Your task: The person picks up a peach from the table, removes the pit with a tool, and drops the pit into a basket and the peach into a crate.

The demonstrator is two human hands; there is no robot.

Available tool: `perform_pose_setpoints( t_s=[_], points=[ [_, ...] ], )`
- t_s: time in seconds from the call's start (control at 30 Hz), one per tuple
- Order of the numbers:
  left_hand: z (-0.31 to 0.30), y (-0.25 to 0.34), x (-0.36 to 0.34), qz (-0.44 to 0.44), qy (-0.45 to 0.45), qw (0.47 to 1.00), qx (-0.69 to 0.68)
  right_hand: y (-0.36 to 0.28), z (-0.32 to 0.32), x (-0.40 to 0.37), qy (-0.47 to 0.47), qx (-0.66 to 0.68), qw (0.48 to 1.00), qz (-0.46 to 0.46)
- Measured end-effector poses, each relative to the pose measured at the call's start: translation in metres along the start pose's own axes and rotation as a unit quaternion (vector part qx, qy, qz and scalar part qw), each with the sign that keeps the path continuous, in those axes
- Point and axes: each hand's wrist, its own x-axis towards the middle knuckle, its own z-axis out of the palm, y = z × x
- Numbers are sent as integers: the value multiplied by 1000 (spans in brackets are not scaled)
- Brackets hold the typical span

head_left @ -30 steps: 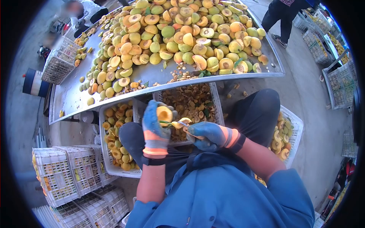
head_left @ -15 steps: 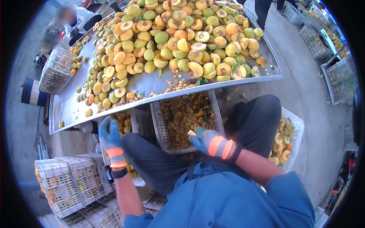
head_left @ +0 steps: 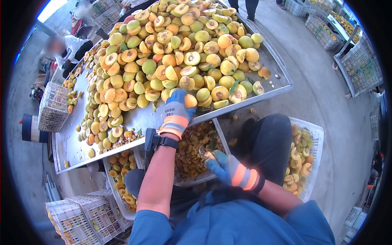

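Left hand (head_left: 176, 110) is stretched up to the metal table (head_left: 136, 118), gloved fingers curled over one orange fruit (head_left: 190, 101) at the near foot of the pile (head_left: 183, 49). The grip looks wrapped but not fully closed. The fruit is sat on the table just inside the front lip, touching its neighbours.

Right hand (head_left: 226, 168) is held low over the lap, fist closed on a small item (head_left: 205, 154) with a pale tip. It's too small to identify.

Step in hand, as judged: one fruit to be lifted off the pile.
- Fruit should be lifted up and back, not dragged. Neighbours are leaning on it and could be rolled over the lip.
- Grip to be kept light, since the flesh is probably soft.
- Small item to be kept pointed away from the incoming hand.

Edges and room:
- The table lip is raised and runs right under the left wrist. The forearm must be cleared over it.
- The middle crate (head_left: 192, 153), full of pits and scraps, is placed directly below the lip, between the knees.
- The left crate (head_left: 118, 167) and right crate (head_left: 312, 143) are filled with halves and packed close to the legs.
- Open room is left mainly above the lap. Bare floor (head_left: 322, 94) is seen to the right.
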Motion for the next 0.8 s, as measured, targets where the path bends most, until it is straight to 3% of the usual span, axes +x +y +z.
perform_pose_setpoints(
  t_s=[0.03, 0.07, 0.1, 0.17, 0.3, 0.33, 0.43, 0.5, 0.57, 0.6, 0.67, 0.7, 0.8],
  points=[
    [-3, 1, -5, -69, 12, 997, -43, -2, 1, 3, 7, 50, 998, 28],
    [-6, 3, -10, -137, 26, 987, -85, -1, 3, 8, 42, 57, 997, -44],
    [-9, 5, -15, -204, 42, 970, -128, -4, 0, 10, 35, 74, 996, -19],
    [-18, 3, -27, -227, 118, 870, -421, -20, -9, 13, 18, 108, 993, 35],
    [-52, 22, -78, -258, 126, 657, -697, -21, -3, 30, 5, 104, 993, 56],
    [-59, 29, -91, -254, 132, 597, -749, -24, 4, 34, 23, 94, 995, -12],
    [-62, 30, -123, -254, 146, 485, -824, -29, 15, 41, -2, 32, 993, -118],
    [-69, 35, -142, -252, 136, 470, -835, -39, 23, 45, 6, 8, 982, -190],
    [-78, 44, -157, -248, 124, 453, -847, -46, 30, 42, -33, 88, 992, -82],
    [-80, 49, -163, -253, 144, 506, -812, -50, 31, 40, -45, 68, 994, -72],
    [-82, 52, -178, -256, 155, 549, -781, -58, 31, 36, -66, 29, 996, -52],
    [-82, 53, -184, -257, 158, 570, -764, -56, 33, 35, -66, -2, 994, -86],
    [-87, 62, -201, -160, 162, 804, -549, -47, 37, 31, -79, -100, 975, -183]
  ],
)
